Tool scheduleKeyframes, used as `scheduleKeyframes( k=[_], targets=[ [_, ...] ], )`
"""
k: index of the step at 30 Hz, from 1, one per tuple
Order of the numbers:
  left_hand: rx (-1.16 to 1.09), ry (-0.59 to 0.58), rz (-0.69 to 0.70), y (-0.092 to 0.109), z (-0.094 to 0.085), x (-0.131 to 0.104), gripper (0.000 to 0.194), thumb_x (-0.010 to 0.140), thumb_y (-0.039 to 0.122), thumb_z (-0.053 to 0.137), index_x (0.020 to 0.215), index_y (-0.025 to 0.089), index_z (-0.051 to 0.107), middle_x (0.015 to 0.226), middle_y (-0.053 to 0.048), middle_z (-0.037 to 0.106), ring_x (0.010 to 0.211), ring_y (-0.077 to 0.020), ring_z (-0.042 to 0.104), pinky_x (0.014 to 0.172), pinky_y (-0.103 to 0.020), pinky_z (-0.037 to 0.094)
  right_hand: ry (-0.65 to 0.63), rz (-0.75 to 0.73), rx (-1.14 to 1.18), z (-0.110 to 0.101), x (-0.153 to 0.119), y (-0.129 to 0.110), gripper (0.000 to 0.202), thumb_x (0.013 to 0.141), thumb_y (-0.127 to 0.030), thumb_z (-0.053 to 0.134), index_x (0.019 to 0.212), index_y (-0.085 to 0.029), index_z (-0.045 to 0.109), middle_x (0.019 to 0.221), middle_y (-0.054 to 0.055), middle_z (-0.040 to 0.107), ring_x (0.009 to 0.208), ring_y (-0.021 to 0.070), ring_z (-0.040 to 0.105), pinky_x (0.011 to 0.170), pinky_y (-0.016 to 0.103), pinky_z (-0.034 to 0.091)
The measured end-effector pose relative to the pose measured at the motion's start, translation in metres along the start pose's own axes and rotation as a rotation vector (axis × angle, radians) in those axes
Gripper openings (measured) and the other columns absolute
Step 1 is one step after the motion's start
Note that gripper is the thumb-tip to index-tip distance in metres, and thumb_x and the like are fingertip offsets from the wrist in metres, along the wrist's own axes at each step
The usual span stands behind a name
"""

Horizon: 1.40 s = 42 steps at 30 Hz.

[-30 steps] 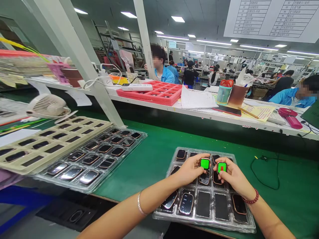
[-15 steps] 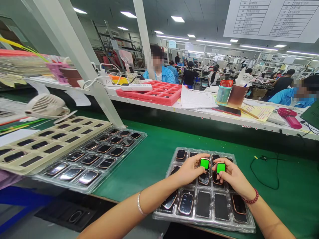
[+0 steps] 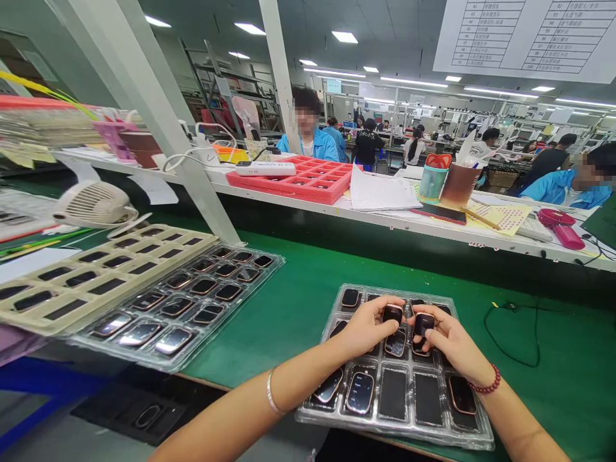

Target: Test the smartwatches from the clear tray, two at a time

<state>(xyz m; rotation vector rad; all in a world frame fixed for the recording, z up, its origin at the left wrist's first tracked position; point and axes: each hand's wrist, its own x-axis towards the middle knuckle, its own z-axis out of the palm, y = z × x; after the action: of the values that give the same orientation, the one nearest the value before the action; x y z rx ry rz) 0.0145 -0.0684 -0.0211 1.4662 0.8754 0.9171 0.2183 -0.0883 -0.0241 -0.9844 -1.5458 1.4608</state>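
Observation:
My left hand [image 3: 370, 328] pinches a smartwatch [image 3: 393, 313] without a strap, its screen dark, between thumb and fingers. A second strapless smartwatch [image 3: 424, 324], also dark, is gripped by my right hand [image 3: 450, 340], the thumb at its lower edge. Both watches are held side by side above a clear plastic tray [image 3: 392, 431], whose compartments hold several more watches. One watch in the front row [image 3: 360, 390] shows lines of text on its screen. Two front compartments beside it hold no watch. My hands hide part of the back rows.
To the left lie a clear tray [image 3: 185, 350] full of watches and a cream foam tray [image 3: 99, 303] partly filled. A slanted white post [image 3: 212, 202] meets the bench behind them. A shelf [image 3: 308, 204] with a red foam tray [image 3: 332, 194] runs across, and a black cable [image 3: 538, 340] lies at right.
Both held watches had bright green screens and now look dark. My hands keep nearly the same place, with the right watch tilted slightly.

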Motion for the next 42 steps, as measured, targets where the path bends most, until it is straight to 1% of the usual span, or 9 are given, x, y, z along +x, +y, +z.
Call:
scheduleKeyframes(
  k=[3,8,14,17,21,26,30,34,42],
  targets=[
    [0.007,-0.018,0.019,-0.001,0.000,0.000,0.030,0.070,0.012,0.053,0.100,0.014,0.057,0.090,-0.006,0.063,0.079,-0.0164,0.059,0.071,-0.028,0.046,0.010,0.009,-0.008,0.001,0.000,0.000,0.036,0.078,-0.022,0.055,0.113,-0.021,0.053,0.101,0.007,0.063,0.071,0.0154,0.062,0.057,0.027,0.051],
    [-0.019,-0.030,0.010,-0.001,0.000,-0.002,0.046,0.066,0.007,0.056,0.111,0.017,0.050,0.095,-0.006,0.062,0.087,-0.0177,0.058,0.071,-0.026,0.044,-0.009,0.013,0.021,0.003,0.000,0.004,0.050,0.073,-0.011,0.056,0.120,-0.025,0.046,0.111,0.007,0.058,0.077,0.0145,0.061,0.063,0.027,0.051],
    [-0.316,-0.097,-0.065,0.002,-0.002,0.000,0.057,0.062,0.007,0.066,0.113,0.019,0.044,0.095,-0.005,0.062,0.082,-0.0141,0.060,0.066,-0.022,0.043,0.045,0.014,0.227,0.000,0.002,0.007,0.061,0.068,-0.013,0.068,0.122,-0.027,0.044,0.110,0.007,0.056,0.065,0.0109,0.058,0.054,0.023,0.051],
    [-0.448,-0.165,-0.147,0.003,-0.008,0.002,0.056,0.065,0.019,0.070,0.115,0.016,0.045,0.092,-0.008,0.064,0.060,-0.0101,0.061,0.048,-0.017,0.037,0.079,0.086,0.341,-0.006,0.002,0.003,0.051,0.073,-0.026,0.069,0.119,-0.022,0.049,0.106,0.009,0.062,0.064,0.0118,0.062,0.053,0.022,0.052],
    [-0.654,-0.161,-0.325,0.002,-0.014,0.008,0.044,0.081,0.045,0.051,0.107,0.010,0.053,0.087,-0.013,0.067,0.059,-0.0117,0.063,0.043,-0.015,0.038,-0.012,0.208,0.547,-0.013,0.005,0.000,0.043,0.088,-0.048,0.041,0.109,-0.014,0.057,0.096,0.014,0.068,0.063,0.0145,0.065,0.051,0.022,0.053],
    [-0.738,-0.140,-0.445,0.000,-0.017,0.013,0.054,0.084,0.055,0.037,0.096,0.006,0.057,0.077,-0.013,0.068,0.055,-0.0123,0.063,0.040,-0.016,0.037,-0.055,0.284,0.640,-0.019,0.009,0.002,0.048,0.091,-0.048,0.033,0.106,-0.011,0.059,0.095,0.016,0.069,0.063,0.0143,0.066,0.049,0.021,0.053],
    [-0.627,-0.133,-0.335,0.001,-0.013,0.009,0.039,0.075,0.038,0.061,0.102,0.011,0.053,0.088,-0.012,0.067,0.063,-0.0126,0.064,0.045,-0.016,0.038,-0.034,0.217,0.551,-0.016,0.006,0.002,0.034,0.083,-0.038,0.056,0.110,-0.017,0.055,0.103,0.012,0.066,0.068,0.0137,0.065,0.052,0.020,0.053],
    [-0.395,-0.095,-0.152,0.004,-0.006,0.002,0.055,0.061,0.009,0.068,0.111,0.017,0.046,0.099,-0.008,0.062,0.073,-0.0144,0.063,0.053,-0.019,0.040,0.009,0.109,0.391,-0.007,0.002,0.000,0.051,0.069,-0.017,0.070,0.115,-0.023,0.049,0.106,0.006,0.061,0.071,0.0118,0.063,0.060,0.022,0.053],
    [-0.193,-0.111,-0.082,0.003,0.000,-0.001,0.044,0.071,0.011,0.053,0.113,0.017,0.047,0.094,-0.006,0.062,0.074,-0.0145,0.062,0.057,-0.022,0.042,0.070,-0.009,0.059,0.003,0.002,0.004,0.034,0.074,-0.020,0.063,0.106,-0.022,0.051,0.085,0.001,0.059,0.059,0.0104,0.055,0.052,0.023,0.049]
  ],
)
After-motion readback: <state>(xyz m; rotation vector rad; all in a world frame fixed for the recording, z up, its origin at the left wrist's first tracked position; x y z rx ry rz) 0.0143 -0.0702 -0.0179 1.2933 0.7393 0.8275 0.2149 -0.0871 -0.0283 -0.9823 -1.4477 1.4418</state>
